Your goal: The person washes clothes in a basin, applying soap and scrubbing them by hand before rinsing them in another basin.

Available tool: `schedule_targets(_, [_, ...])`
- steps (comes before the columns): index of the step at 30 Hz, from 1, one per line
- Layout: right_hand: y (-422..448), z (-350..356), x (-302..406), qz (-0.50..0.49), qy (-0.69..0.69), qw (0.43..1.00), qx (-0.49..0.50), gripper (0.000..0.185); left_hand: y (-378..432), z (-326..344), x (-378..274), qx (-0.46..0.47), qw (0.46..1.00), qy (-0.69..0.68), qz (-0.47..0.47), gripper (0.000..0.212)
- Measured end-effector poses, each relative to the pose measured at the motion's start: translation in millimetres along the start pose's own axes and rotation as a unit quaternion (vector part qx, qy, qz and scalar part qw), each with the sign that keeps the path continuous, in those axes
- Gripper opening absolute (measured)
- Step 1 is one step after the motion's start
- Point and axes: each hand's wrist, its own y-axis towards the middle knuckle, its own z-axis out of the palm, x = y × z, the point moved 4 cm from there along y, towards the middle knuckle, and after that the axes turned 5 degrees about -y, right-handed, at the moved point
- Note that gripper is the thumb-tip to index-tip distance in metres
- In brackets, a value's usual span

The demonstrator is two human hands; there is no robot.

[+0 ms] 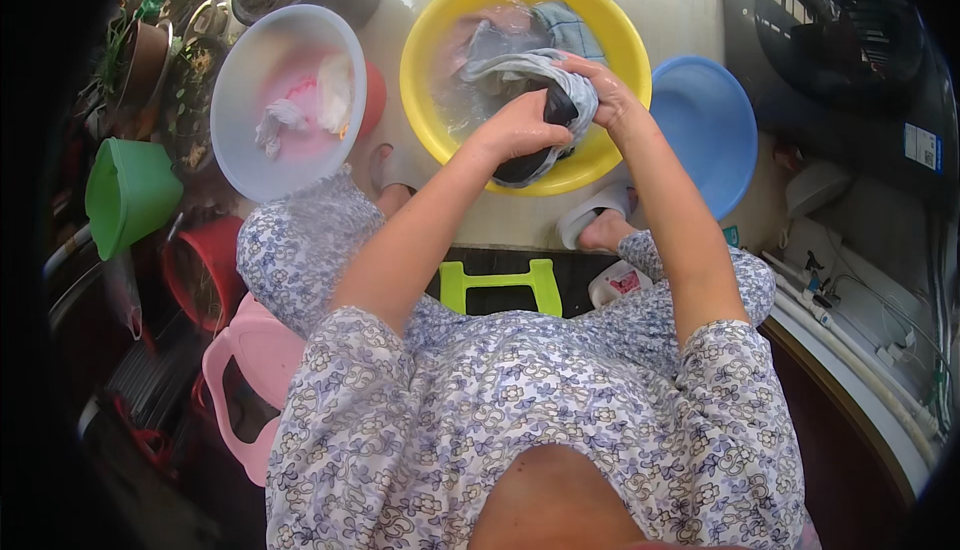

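A yellow plastic basin [442, 137] of water stands before me. Over its near right part both hands hold a wet, light grey-blue cloth [517, 62], bunched into a loop. My left hand [525, 129] is at the loop's near side, gripping a black piece of fabric [559, 107] by the grey cloth. The far right edge of the cloth is held by my right hand [604, 92]. In the water lie a checked blue-grey cloth [566, 28] and a pale pink cloth [491, 24]. Whether the black and grey fabrics are one garment, I cannot tell.
A whitish basin [229, 107] with several small cloths stands left, a blue basin [709, 129] right. Potted plants, a green container [127, 197] and a red bucket [210, 272] line the left side. A black appliance [832, 92] and white pipes [847, 362] are at right.
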Motion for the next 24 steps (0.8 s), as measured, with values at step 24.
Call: schedule_targets(24, [72.0, 4.6, -32.4, -0.139, -0.713, 0.678, -0.110, 0.042, -12.4, 24.5, 52.5, -0.154, 0.897, 0.413, 0.040, 0.075])
